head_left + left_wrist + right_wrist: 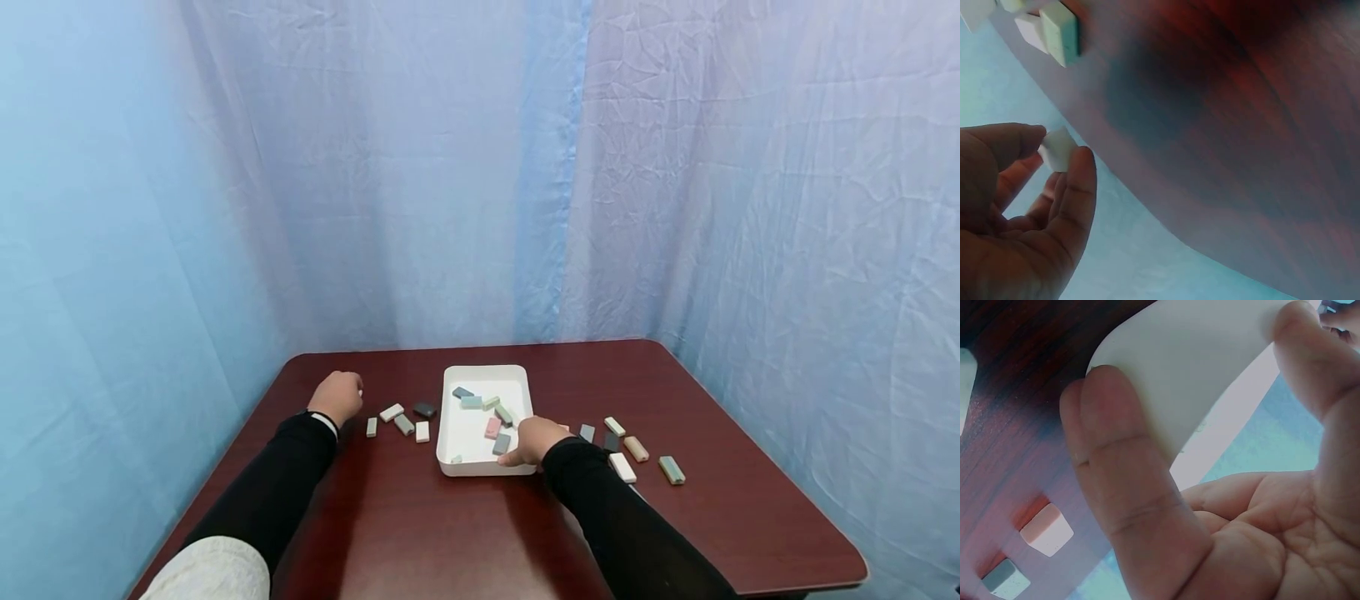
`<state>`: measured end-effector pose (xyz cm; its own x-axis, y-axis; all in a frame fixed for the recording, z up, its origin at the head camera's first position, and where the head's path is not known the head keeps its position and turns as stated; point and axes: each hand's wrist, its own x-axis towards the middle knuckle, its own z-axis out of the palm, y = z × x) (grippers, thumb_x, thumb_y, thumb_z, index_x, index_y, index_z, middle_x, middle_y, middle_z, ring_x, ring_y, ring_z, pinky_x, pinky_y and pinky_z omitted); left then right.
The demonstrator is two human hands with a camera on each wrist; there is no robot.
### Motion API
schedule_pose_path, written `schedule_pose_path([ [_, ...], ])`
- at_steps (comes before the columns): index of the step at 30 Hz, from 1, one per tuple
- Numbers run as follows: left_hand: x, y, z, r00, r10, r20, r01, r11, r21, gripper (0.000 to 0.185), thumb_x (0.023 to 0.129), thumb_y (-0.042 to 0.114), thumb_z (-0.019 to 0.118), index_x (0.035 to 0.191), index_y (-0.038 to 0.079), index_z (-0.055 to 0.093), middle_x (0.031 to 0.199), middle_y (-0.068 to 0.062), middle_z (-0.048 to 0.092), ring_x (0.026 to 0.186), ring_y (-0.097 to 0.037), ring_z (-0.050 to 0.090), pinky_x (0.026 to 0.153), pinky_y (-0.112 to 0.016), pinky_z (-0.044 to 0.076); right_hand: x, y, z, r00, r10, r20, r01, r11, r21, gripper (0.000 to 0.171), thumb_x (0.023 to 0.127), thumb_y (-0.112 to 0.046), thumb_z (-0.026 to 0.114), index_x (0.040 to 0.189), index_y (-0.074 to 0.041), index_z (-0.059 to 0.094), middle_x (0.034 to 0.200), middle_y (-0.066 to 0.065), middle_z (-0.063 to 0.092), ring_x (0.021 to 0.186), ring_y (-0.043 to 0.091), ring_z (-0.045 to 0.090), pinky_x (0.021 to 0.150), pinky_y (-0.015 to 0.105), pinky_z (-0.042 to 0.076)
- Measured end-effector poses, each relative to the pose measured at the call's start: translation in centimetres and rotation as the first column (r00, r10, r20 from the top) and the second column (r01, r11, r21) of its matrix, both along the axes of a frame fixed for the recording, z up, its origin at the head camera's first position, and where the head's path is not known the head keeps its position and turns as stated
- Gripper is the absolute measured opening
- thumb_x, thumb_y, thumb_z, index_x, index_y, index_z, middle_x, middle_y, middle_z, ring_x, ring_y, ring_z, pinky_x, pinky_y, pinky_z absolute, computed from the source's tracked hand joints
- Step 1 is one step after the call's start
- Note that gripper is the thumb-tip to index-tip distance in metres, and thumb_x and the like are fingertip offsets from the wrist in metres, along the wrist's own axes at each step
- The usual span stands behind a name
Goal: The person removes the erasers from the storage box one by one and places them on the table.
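1. I count one table (390, 517), dark red-brown.
2. One white tray (480, 375) sits near the table's far edge, about midway along it.
3. Inside the tray I make out six small blocks (492, 427); one at the near left corner is tiny and hard to confirm.
4. Left of the tray, on the table, there are four blocks (404, 424).
5. Right of the tray I count six blocks (636, 448), toward the right edge; one dark one is partly hidden by the sleeve.
6. One more white block (1057, 150) is pinched in the left hand (1019, 212).
7. Two hands are in view, the left one and the right hand (536, 439).
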<state>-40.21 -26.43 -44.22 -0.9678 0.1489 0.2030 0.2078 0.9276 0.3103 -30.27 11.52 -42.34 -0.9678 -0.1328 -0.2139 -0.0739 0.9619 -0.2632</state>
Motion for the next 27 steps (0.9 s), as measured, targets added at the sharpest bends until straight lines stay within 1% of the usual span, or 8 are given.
schedule_pose_path([
  [2,0.3,-0.5,-0.1,1.000,0.008,0.010,-0.008,1.000,0.005,0.030,0.095,-0.009,0.057,0.070,0.007,0.056,0.064,-0.002,0.047,0.061,-0.017,0.037,0.061,-0.036,0.035,0.0,0.0,0.0,1.000,0.001,-0.001,-0.001,1.000,0.006,0.049,0.092,-0.051,0.082,0.070,-0.008,0.069,0.061,0.007,0.062,0.057,0.022,0.062,0.107,0.057,0.047],
  [5,0.6,-0.9,-0.1,0.998,0.032,0.053,-0.032,0.999,-0.003,0.045,0.096,-0.010,0.053,0.064,0.016,0.036,0.059,0.002,0.028,0.059,-0.016,0.024,0.060,-0.033,0.028,0.0,0.0,0.1,1.000,0.007,-0.009,-0.007,1.000,0.015,0.050,0.092,-0.051,0.081,0.070,-0.008,0.071,0.060,0.006,0.061,0.057,0.022,0.061,0.103,0.055,0.049],
  [11,1.2,-1.1,-0.4,0.986,0.068,0.154,-0.061,0.997,-0.049,0.040,0.098,-0.007,0.054,0.063,0.013,0.049,0.060,-0.005,0.051,0.059,-0.021,0.047,0.063,-0.034,0.041,0.1,0.0,0.1,1.000,0.004,-0.002,-0.004,1.000,-0.012,0.047,0.092,-0.049,0.082,0.072,-0.008,0.071,0.061,0.006,0.059,0.057,0.022,0.061,0.091,0.048,0.052],
  [16,1.4,-1.2,-1.0,0.980,0.073,0.184,-0.062,0.996,-0.064,0.047,0.098,-0.005,0.057,0.057,0.017,0.045,0.059,-0.002,0.046,0.061,-0.020,0.042,0.064,-0.034,0.040,0.0,-0.1,-0.3,1.000,0.003,-0.001,-0.003,1.000,-0.013,0.047,0.091,-0.049,0.083,0.071,-0.009,0.070,0.062,0.006,0.060,0.056,0.022,0.062,0.086,0.044,0.053],
  [20,1.4,-0.7,-0.8,0.988,0.089,0.122,-0.078,0.993,-0.092,0.047,0.099,-0.004,0.055,0.057,0.015,0.044,0.058,-0.006,0.049,0.058,-0.022,0.044,0.061,-0.037,0.039,-0.1,-0.2,-0.3,1.000,0.008,-0.003,-0.008,1.000,-0.009,0.047,0.091,-0.050,0.082,0.072,-0.009,0.070,0.064,0.006,0.062,0.056,0.022,0.063,0.085,0.043,0.054],
  [23,1.1,1.0,-0.3,0.998,0.069,0.008,-0.066,0.984,-0.164,0.037,0.100,-0.001,0.056,0.064,0.009,0.056,0.065,-0.012,0.057,0.062,-0.025,0.056,0.060,-0.040,0.047,-0.1,-0.2,-0.2,1.000,0.001,0.002,-0.001,1.000,-0.014,0.046,0.091,-0.050,0.083,0.074,-0.009,0.070,0.065,0.006,0.062,0.057,0.022,0.062,0.083,0.042,0.054],
  [25,1.1,2.9,0.3,0.998,0.013,-0.058,-0.024,0.979,-0.200,0.024,0.100,0.001,0.060,0.078,0.004,0.067,0.076,-0.015,0.063,0.071,-0.029,0.063,0.065,-0.044,0.055,-0.1,-0.1,-0.2,1.000,-0.005,0.003,0.005,1.000,-0.014,0.046,0.091,-0.050,0.083,0.074,-0.009,0.069,0.066,0.007,0.063,0.058,0.022,0.062,0.085,0.043,0.053],
  [27,1.3,5.3,0.9,0.990,-0.100,-0.101,0.075,0.972,-0.221,0.009,0.100,0.004,0.066,0.097,0.004,0.075,0.091,-0.014,0.068,0.086,-0.030,0.067,0.078,-0.046,0.059,0.0,-0.1,-0.1,1.000,-0.005,0.007,0.005,1.000,-0.013,0.046,0.092,-0.049,0.082,0.073,-0.009,0.070,0.065,0.007,0.063,0.057,0.022,0.062,0.087,0.044,0.052],
])
